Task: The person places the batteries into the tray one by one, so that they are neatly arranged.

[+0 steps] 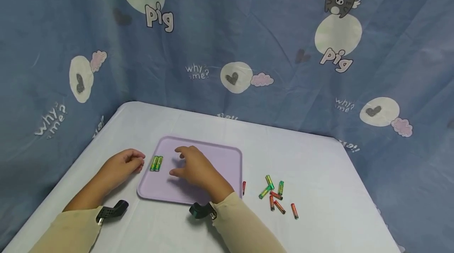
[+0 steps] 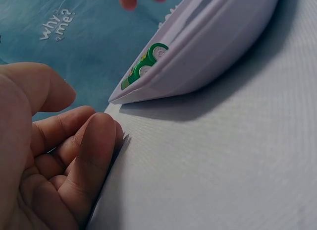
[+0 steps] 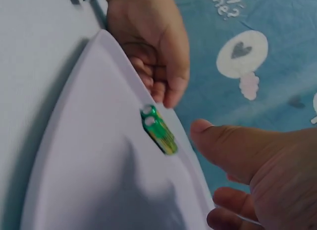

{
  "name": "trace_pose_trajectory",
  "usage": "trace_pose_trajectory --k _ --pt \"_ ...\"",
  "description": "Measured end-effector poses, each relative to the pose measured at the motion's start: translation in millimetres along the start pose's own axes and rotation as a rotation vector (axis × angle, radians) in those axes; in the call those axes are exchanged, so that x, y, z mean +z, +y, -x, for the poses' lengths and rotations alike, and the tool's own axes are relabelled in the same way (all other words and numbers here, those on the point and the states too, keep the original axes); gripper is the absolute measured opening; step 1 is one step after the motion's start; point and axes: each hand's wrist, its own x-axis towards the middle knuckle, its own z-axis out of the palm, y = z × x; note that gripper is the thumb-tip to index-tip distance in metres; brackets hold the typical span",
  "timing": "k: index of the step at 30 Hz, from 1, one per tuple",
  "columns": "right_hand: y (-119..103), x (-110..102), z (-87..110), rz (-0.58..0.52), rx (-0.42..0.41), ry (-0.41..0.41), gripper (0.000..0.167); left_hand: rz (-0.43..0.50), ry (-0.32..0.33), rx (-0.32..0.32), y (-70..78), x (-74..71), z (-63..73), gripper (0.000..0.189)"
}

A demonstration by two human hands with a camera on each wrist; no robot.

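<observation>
Two green-and-yellow batteries [image 1: 159, 163] lie side by side near the left edge of a pale purple tray [image 1: 220, 162]. My right hand [image 1: 198, 169] is over the tray to the right of the pair, thumb and fingers spread, holding nothing. Just outside the tray's left rim, my left hand [image 1: 120, 168] rests by the white table with its fingers loosely curled. In the left wrist view, that hand [image 2: 74, 155] holds nothing, and the ends of the green batteries [image 2: 157, 52] show over the rim.
Right of the tray, three green batteries [image 1: 281, 188] and several red ones [image 1: 294, 211] lie scattered on the white tablecloth [image 1: 319, 174]. One red battery [image 1: 244, 188] sits close to the tray's right rim. A blue printed curtain [image 1: 283, 99] hangs behind the table.
</observation>
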Motion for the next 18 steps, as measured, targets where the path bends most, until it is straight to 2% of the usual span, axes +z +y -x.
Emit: trace_pose_trajectory --k 10,18 --pt "34 -35 31.7 -0.024 0.002 0.047 0.062 0.008 -0.001 0.001 4.1 0.3 3.2 0.029" --pt "69 -51 61.4 -0.043 -0.038 0.086 0.058 0.015 -0.002 -0.008 1.3 1.7 2.3 0.029"
